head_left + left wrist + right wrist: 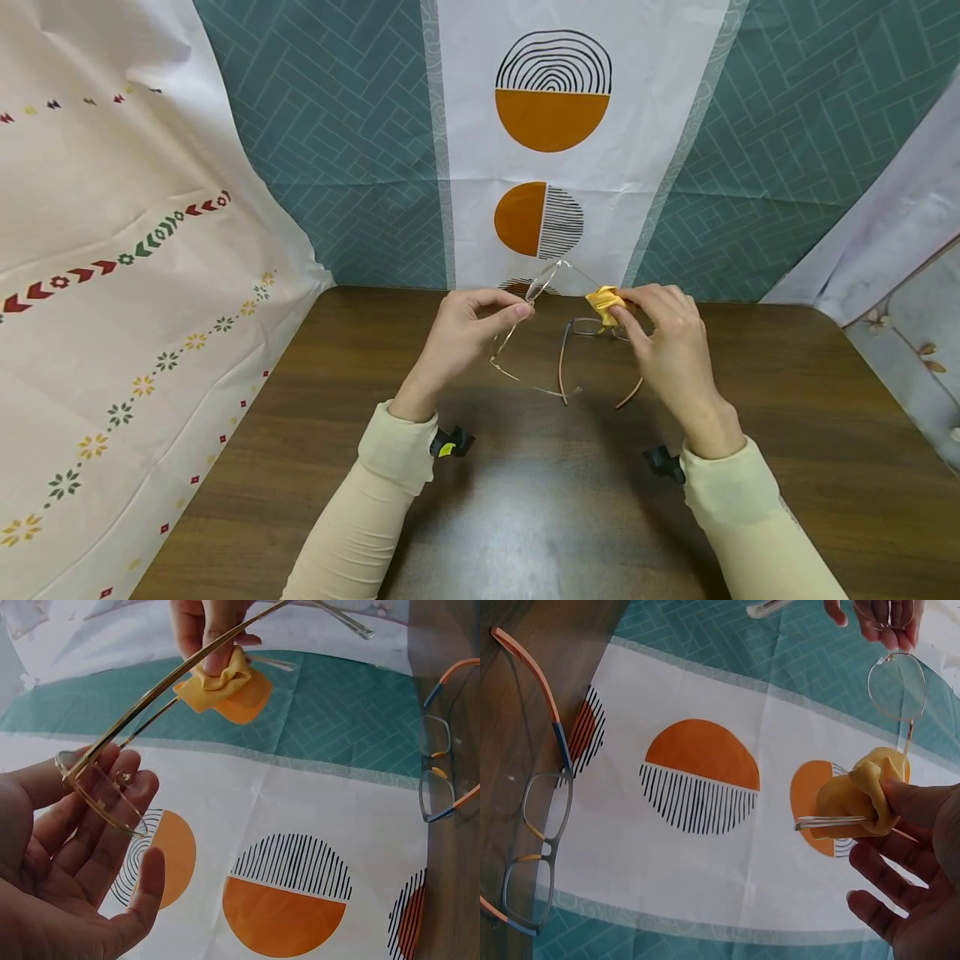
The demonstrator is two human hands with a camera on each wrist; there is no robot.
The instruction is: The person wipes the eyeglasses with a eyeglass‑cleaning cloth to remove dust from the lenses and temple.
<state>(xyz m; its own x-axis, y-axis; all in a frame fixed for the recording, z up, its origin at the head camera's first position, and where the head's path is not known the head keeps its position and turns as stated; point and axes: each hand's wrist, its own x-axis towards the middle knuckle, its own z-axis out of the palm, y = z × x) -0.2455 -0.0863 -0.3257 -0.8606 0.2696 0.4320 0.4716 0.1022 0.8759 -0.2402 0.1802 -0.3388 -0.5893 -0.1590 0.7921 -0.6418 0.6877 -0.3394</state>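
A pair of glasses with thin gold rims (897,687) is held up above the table, its arms unfolded. My left hand (474,329) pinches it by the front, between thumb and fingers near the bridge. My right hand (673,354) holds a crumpled yellow cloth (603,303) wrapped about one arm of these glasses. The clear tip of that arm sticks out of the cloth in the right wrist view. The cloth hides the middle of the arm.
A second pair of glasses (587,327), with grey-blue rims and orange arms, rests unfolded on the brown wooden table (540,500) behind the hands. A patterned cloth hanging (375,125) rises at the table's back edge, and a pale embroidered cloth (112,333) borders the left.
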